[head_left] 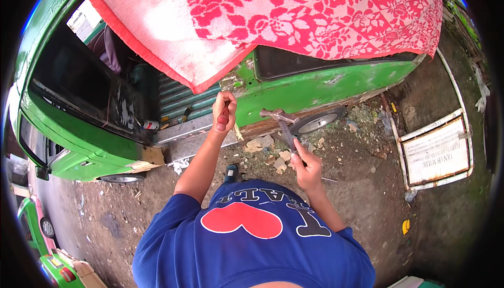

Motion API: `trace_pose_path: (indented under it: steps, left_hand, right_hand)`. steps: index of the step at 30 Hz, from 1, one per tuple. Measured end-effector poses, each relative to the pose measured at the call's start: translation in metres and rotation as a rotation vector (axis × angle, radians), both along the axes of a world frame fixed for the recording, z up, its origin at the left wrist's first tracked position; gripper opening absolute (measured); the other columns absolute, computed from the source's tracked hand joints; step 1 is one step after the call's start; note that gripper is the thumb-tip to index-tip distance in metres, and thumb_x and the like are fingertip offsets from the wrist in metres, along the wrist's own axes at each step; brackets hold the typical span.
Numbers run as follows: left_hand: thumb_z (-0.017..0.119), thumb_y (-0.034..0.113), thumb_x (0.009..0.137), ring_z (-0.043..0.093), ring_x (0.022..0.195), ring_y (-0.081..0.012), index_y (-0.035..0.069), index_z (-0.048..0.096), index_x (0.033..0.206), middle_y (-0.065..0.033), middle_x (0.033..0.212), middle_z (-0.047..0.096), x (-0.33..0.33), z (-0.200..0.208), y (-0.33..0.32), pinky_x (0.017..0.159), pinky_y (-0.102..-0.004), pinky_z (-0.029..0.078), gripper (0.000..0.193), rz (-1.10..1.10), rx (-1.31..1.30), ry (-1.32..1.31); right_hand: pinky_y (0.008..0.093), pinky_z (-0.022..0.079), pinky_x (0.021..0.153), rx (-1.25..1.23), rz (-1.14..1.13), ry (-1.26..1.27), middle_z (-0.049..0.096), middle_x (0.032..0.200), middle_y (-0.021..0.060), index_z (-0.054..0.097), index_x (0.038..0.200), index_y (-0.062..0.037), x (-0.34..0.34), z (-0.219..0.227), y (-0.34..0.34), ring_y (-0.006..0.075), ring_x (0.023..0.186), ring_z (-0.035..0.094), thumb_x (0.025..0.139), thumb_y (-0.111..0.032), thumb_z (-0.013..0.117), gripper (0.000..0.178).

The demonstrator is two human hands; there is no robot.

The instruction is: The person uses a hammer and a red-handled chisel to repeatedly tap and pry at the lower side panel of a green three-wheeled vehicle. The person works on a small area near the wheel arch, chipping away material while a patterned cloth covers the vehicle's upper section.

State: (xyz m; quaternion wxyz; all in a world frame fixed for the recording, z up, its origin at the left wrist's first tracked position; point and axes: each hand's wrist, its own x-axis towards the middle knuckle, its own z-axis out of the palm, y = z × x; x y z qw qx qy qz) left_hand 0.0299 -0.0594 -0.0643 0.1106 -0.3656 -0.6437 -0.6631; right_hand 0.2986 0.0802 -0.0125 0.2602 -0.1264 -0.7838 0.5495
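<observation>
My left hand (224, 104) is closed round a hand tool with a red, rounded handle (222, 121), like that of a screwdriver or chisel; its tip is hidden. It is by the rear post of the open side door on a green van (315, 86), where paint is worn and chipped. A hammer (279, 116) with a rusty-looking metal head is gripped low on its shaft by my right hand (307, 167). The hammer head is raised in front of the van's lower side, to the right of my left hand and apart from the red-handled tool.
A red-and-pink floral blanket (315, 15) drapes over the roof. Inside the doorway lie a ribbed floor (181, 99) and a spray can (150, 124). Broken rubble (260, 143) litters the ground below. At right stands a white metal-framed sign (436, 149); other vehicles (58, 267) sit at lower left.
</observation>
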Motion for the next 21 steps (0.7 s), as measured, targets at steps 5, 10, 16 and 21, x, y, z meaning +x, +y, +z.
trace_pose_path:
  steps: [5,10,16,21]
  left_hand:
    - [0.045,0.002,0.090,0.041,0.061,-0.0084,0.003,0.047,0.091,-0.0008,0.070,0.045,-0.001,0.003,0.002,0.056,-0.0249,0.036,0.003,0.018,0.004,0.015]
    - [0.047,0.004,0.091,0.040,0.061,-0.0084,0.004,0.048,0.089,-0.0003,0.070,0.045,-0.012,0.002,0.005,0.056,-0.0257,0.036,0.002,0.072,0.091,0.027]
    - [0.049,0.006,0.092,0.042,0.061,-0.0081,0.003,0.049,0.092,-0.0001,0.070,0.046,-0.010,0.013,0.007,0.057,-0.0251,0.037,0.003,0.067,0.024,0.013]
    - [0.052,0.007,0.092,0.043,0.062,-0.0083,0.003,0.050,0.092,-0.0009,0.069,0.046,-0.011,0.017,0.008,0.056,-0.0242,0.037,0.004,0.018,0.023,-0.001]
  right_hand:
    - [0.0232,0.044,0.054,0.094,0.009,0.039,0.063,0.074,0.0039,0.058,0.129,-0.0022,0.002,-0.008,0.004,0.0067,0.058,0.052,0.088,0.002,0.058,0.041]
    - [0.0233,0.044,0.054,0.117,0.008,0.031,0.064,0.074,0.0038,0.059,0.129,-0.0032,-0.005,-0.009,0.006,0.0065,0.058,0.052,0.088,0.001,0.060,0.041]
    - [0.0234,0.044,0.054,0.110,0.004,0.027,0.063,0.072,0.0033,0.059,0.129,-0.0037,-0.009,-0.005,0.005,0.0066,0.057,0.052,0.089,0.000,0.060,0.041]
    - [0.0234,0.044,0.054,0.089,0.005,0.036,0.062,0.070,0.0028,0.059,0.129,-0.0037,-0.011,-0.007,0.005,0.0064,0.057,0.052,0.089,0.000,0.060,0.041]
